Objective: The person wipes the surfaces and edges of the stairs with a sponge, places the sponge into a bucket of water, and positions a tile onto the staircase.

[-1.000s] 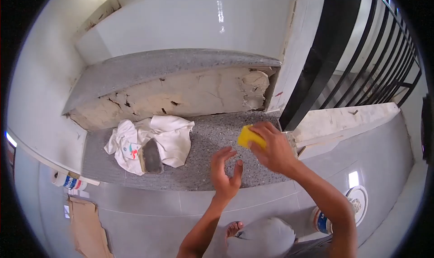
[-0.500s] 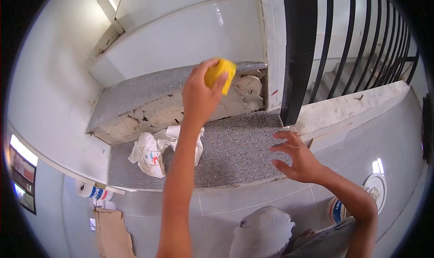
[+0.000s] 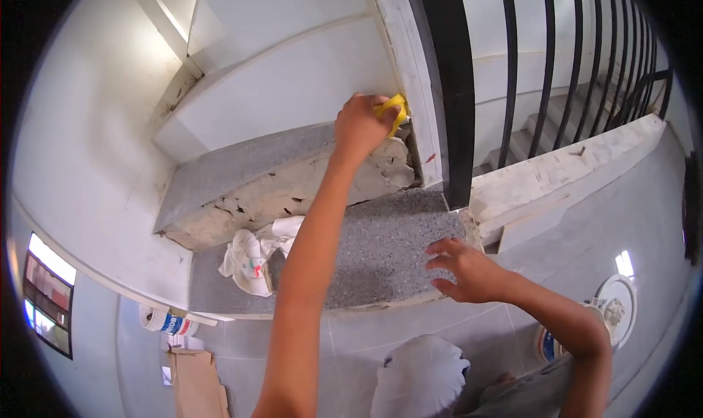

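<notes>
In the head view, my left hand (image 3: 362, 127) has its grip closed around the yellow sponge (image 3: 398, 115), at the right end of the upper step (image 3: 238, 161). My right hand (image 3: 469, 271) holds nothing, fingers spread and half curled, near the lower step (image 3: 388, 249), where a white cloth (image 3: 247, 260) lies

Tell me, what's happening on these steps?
A person's left hand holds a yellow sponge near the right end of the upper step, close to the white upright. The right hand is empty, its fingers spread by the speckled lower step. A crumpled white cloth lies on that lower step, partly hidden from view.
</notes>
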The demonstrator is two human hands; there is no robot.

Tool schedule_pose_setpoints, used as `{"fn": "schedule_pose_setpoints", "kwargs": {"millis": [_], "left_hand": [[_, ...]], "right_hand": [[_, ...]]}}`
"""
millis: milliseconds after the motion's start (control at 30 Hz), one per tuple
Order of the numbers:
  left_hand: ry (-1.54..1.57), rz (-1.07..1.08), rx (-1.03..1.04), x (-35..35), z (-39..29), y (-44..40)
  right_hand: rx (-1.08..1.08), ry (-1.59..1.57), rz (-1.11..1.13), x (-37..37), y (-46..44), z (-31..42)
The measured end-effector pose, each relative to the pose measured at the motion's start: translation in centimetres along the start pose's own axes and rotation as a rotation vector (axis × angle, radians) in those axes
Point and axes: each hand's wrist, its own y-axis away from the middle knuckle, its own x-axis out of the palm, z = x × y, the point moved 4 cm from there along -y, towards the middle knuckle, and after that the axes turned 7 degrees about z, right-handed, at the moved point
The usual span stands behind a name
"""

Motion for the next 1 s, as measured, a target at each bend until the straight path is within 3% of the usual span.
{"fn": "schedule_pose_setpoints", "kwargs": {"millis": [167,300,400,467,533,600,700,767,867,933,1000], "left_hand": [[-0.203,0.225,-0.305,-1.2,4.1,-1.0],[-0.536,0.178,-0.522,-6.9,11.3,0.5],[-0.378,0.122,-0.473,-10.0,13.0,1.1],[0.302,0.083,-0.196,-10.1,11.5,0.9],[0.400,0.178,-0.169,-8.8,7.6,0.4],[0.344,0.185,-0.002,-6.1,5.7,-1.0],[0.220,0.212,0.081,-3.3,2.7,-1.6],[0.207,0.366,-0.162,-2.6,2.4,-1.2],[0.066,0.353,-0.272,-2.3,5.8,-1.5],[-0.320,0.291,-0.271,-4.0,9.8,-1.6],[-0.540,0.276,-0.506,-7.4,16.8,-0.8]], "right_hand": [[-0.014,0.039,0.053,1.1,0.9,-1.0],[-0.016,0.014,0.093,0.4,2.2,-1.7],[0.033,-0.015,0.103,-0.1,2.6,-2.4],[0.013,-0.021,0.101,0.3,2.1,-2.6],[-0.011,-0.021,0.112,0.8,1.4,-2.5],[0.016,-0.042,0.171,1.5,0.9,-2.0],[0.012,-0.019,0.233,2.3,0.8,-2.1],[-0.007,0.001,0.249,2.2,1.0,-2.3],[-0.012,0.005,0.263,2.2,1.5,-3.2],[0.006,-0.013,0.265,2.2,2.1,-3.7],[0.067,-0.019,0.267,1.7,2.8,-4.0]]}}
